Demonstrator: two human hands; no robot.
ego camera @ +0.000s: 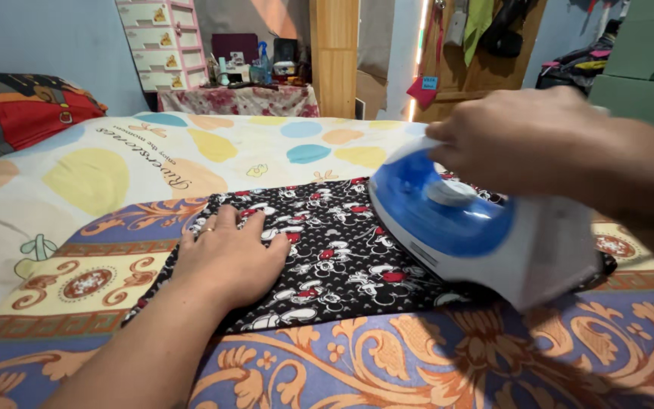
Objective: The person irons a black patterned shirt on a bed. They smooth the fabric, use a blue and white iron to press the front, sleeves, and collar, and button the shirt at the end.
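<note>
A folded black cloth (pixel 342 261) with a red and white cartoon print lies flat on a blue and orange patterned blanket (pixel 387 356). My left hand (pixel 228 254) rests palm down on the cloth's left part, fingers spread, a ring on one finger. My right hand (pixel 527 140) grips the handle of a blue and white electric iron (pixel 463 227). The iron's soleplate sits on the cloth's right half, tip pointing to the upper left.
The blanket lies over a bed sheet (pixel 191 155) with pastel spots. A red and grey pillow (pixel 20 110) sits at the far left. Behind stand a pink drawer tower (pixel 162 42), a cluttered small table (pixel 240 97) and a wooden post (pixel 334 57).
</note>
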